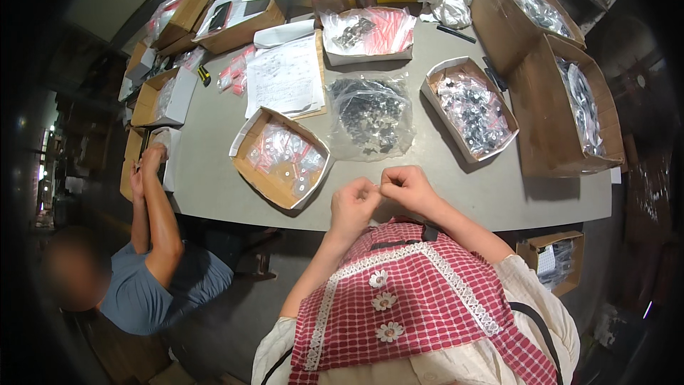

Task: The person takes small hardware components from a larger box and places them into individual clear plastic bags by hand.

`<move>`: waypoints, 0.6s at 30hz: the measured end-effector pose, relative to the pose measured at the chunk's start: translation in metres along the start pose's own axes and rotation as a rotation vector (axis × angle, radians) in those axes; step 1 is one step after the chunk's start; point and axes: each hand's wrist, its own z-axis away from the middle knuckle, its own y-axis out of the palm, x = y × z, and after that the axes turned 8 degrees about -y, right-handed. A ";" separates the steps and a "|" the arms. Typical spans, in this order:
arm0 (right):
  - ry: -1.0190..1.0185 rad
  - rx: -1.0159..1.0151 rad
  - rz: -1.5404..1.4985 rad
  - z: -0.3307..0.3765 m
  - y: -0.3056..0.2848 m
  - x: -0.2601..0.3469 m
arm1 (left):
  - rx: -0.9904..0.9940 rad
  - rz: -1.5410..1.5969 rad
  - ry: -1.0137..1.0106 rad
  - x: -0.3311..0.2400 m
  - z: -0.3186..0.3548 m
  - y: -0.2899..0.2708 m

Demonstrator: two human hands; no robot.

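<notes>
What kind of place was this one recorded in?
Probably a small packing or sorting workshop: a grey table crowded with cardboard boxes of small bagged parts, a clear bag of dark parts, and paperwork.

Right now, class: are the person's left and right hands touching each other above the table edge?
Touching. The head view shows the left hand and right hand meeting at the fingertips, no gap visible, near the table edge.
</notes>
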 end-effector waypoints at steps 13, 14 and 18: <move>0.211 0.173 -0.357 -0.004 -0.012 0.002 | -0.374 -0.422 0.573 -0.007 0.023 0.004; 0.241 0.223 -0.373 -0.006 -0.014 0.000 | -0.392 -0.424 0.558 -0.003 0.025 0.006; -0.122 0.160 0.344 -0.040 -0.023 -0.027 | -0.547 -0.425 0.481 0.017 0.033 0.017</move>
